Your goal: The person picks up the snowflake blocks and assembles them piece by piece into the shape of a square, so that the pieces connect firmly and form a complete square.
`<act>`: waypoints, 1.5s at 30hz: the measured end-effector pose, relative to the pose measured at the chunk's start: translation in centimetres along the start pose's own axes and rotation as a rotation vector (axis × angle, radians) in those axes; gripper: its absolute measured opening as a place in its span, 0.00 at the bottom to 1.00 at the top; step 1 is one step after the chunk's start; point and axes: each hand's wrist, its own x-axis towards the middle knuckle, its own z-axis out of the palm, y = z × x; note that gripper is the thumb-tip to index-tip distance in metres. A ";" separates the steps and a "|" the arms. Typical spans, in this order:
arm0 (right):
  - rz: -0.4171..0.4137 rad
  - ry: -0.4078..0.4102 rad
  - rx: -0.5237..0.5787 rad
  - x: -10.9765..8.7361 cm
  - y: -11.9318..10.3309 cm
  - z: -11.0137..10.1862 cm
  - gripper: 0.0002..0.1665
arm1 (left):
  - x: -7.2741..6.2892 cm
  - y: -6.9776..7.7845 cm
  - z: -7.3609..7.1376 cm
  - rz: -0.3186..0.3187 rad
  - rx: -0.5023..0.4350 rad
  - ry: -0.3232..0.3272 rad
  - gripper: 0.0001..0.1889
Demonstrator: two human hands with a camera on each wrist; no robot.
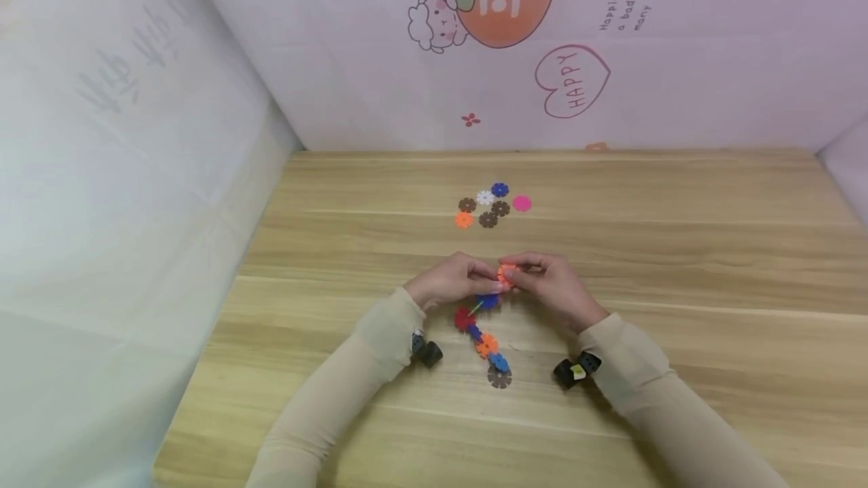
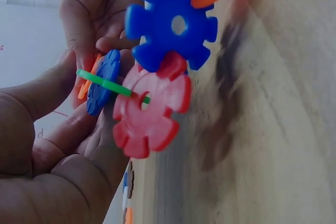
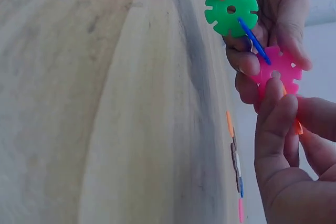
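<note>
My left hand (image 1: 453, 279) pinches a pink notched plastic disc (image 3: 286, 72) at the near end of a chain of interlocking discs. With thumb and fingers my right hand (image 1: 559, 288) grips an orange disc (image 1: 505, 272), which meets the pink one edge-on in the right wrist view. From the pink disc the chain runs through a blue disc (image 2: 107, 80), a green disc (image 3: 223, 22) and a red disc (image 2: 170, 98). Further along come a dark blue disc (image 2: 155, 17), an orange one (image 1: 486, 346), a light blue one (image 1: 499, 362) and a brown one (image 1: 499, 378) at the tail.
Loose notched discs lie farther back on the wooden table (image 1: 353, 239): several brown ones (image 1: 488, 220), an orange one (image 1: 464, 220), a white one (image 1: 484, 197), a blue one (image 1: 499, 190) and a pink one (image 1: 522, 203). A printed white cloth (image 1: 380, 96) stands behind the table.
</note>
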 end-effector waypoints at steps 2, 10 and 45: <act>0.003 -0.012 -0.001 -0.1 -0.1 0.1 0.24 | -0.1 -0.1 -0.2 -0.001 -0.024 -0.001 0.13; -0.071 -0.040 -0.143 -0.8 0.8 -0.2 0.37 | -0.9 -0.8 -1.0 -0.077 -0.057 0.057 0.21; -0.213 -0.139 -0.861 -3.9 0.2 0.1 0.11 | -2.0 -2.4 -1.0 -0.074 -0.441 0.257 0.13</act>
